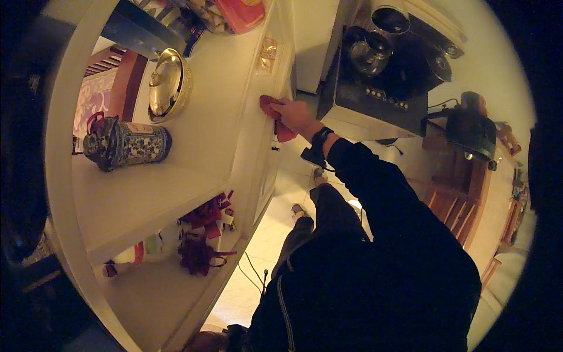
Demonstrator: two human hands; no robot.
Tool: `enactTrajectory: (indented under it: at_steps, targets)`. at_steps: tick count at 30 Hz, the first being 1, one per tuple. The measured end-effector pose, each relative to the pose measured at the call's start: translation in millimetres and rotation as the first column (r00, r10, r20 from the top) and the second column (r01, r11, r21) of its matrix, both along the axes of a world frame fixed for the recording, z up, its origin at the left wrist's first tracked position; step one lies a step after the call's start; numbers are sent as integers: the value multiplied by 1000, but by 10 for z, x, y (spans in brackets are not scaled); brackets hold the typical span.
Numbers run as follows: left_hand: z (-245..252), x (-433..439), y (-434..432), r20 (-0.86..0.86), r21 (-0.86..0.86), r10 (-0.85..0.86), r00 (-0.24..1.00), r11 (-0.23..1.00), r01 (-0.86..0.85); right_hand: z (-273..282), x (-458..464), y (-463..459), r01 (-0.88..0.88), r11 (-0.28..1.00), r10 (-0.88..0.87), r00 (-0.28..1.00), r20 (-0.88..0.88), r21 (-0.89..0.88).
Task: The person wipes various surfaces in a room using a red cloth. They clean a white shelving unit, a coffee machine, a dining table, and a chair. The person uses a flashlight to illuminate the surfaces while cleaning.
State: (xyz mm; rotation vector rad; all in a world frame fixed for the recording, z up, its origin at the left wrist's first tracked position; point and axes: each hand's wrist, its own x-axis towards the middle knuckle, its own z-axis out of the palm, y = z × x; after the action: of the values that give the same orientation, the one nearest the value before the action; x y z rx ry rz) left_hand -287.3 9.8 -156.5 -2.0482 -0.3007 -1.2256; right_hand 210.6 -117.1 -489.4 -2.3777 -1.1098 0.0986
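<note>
My right hand (297, 115) is closed on a red cloth (285, 133), which lies against the front edge of a white counter (211, 132). A strap with a dark device is around that wrist. Dim and cut off by the bottom border, my left hand (210, 342) is beside the lower end of the cabinet; its fingers cannot be made out. On the counter are a shiny metal lidded bowl (169, 86) and a blue-and-white patterned vessel (132, 141) with a red handle. A small transparent packet (267, 55) lies near the counter's edge, beyond my right hand.
A dark box (136, 28) and a red package (242, 15) occupy the far counter. Dark red ribbon-like items (198, 253) sit in an open compartment. Glass-lidded pots (369, 55) stand on a black stove (374, 94). Thin cables (253, 275) cross the tiled floor.
</note>
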Motion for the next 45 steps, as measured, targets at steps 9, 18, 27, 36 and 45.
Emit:
enactTrajectory:
  at_steps: [9, 18, 27, 36, 45]
  targets:
    - [-50, 169, 61, 9, -24, 15, 1000, 1000, -15, -75, 665, 44, 266, 960, -267, 964, 7, 89]
    - [-120, 263, 156, 21, -47, 12, 1000, 999, -11, 150, 1276, 99, 581, 813, -578, 801, -153, -28]
    - [-181, 321, 260, 40, -62, 7, 999, 998, -4, 803, 1671, 114, 459, 837, -234, 794, -561, 300]
    - [-147, 189, 282, 69, -62, -39, 997, 997, 43, 670, 1480, 274, 670, 715, -81, 365, -928, 201]
    - [-86, -105, 179, 125, -26, -66, 990, 997, 70, 405, 669, 214, 413, 865, -155, 759, -632, 284]
